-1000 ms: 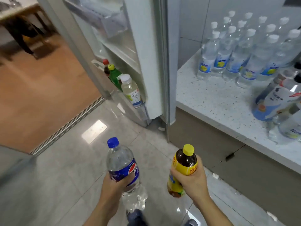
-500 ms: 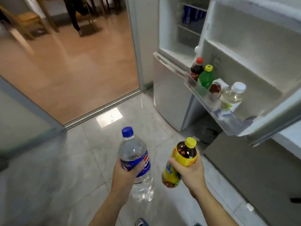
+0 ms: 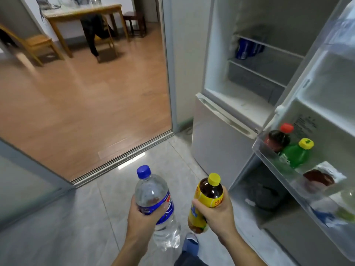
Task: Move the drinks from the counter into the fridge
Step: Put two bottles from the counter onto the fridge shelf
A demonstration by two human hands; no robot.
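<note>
Bottles fill both hands in front of the open fridge (image 3: 217, 131). The left hand (image 3: 143, 217) wraps its fingers around the middle of a clear bottle (image 3: 155, 200) with a blue label; the blue cap points up and a little to the left, the long axis almost upright. The right hand (image 3: 218, 213) grips a dark tea bottle (image 3: 206, 200) with a yellow label; its yellow cap leans up and to the right, toward the fridge. Both bottles are in the air above the grey floor (image 3: 67, 227), near each other but apart. On the door shelf (image 3: 272, 160) at the right stand a red-capped bottle (image 3: 278, 139) and a green bottle (image 3: 296, 153), both upright.
</note>
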